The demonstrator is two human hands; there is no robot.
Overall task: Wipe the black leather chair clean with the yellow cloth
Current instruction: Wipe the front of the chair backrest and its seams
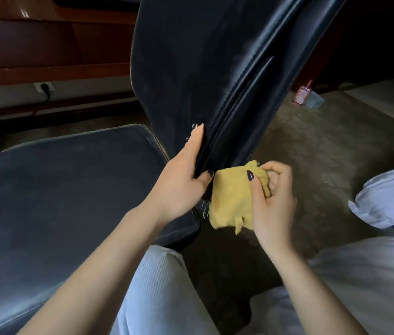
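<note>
1. Nearest to my viewpoint are the person's two knees in pale ribbed trousers point(162, 286), with both bare forearms reaching forward above them.

2. The left hand point(186, 177) is clamped on the black leather chair point(191, 93). Its fingers lie straight up along the side edge of the backrest point(234, 112), low down, and its thumb is curled round that edge from the other side.

3. The right hand point(270, 199) holds the yellow cloth point(232, 201) bunched up, with the thumb pressed across the top of it and the fingers curled in behind. The cloth sits just right of the left thumb, against the lowest part of the backrest edge, and a loose corner hangs below the hand. I cannot tell how much of the cloth touches the leather.

4. The seat point(70, 189) lies to the left of both hands, a flat dark pad with a dull, greyish sheen. The backrest rises from its rear corner, tilted and seen edge-on, with a stitched seam running up it.

5. A white cushion point(389, 197) lies at the right edge of the view.

6. Further off, on the carpet point(324, 153), a small pink bottle point(303, 94) stands beside a bluish packet point(316, 101).

7. At far left, a plug sits in a wall socket point(44, 87) beneath dark wooden furniture point(46, 44).
</note>
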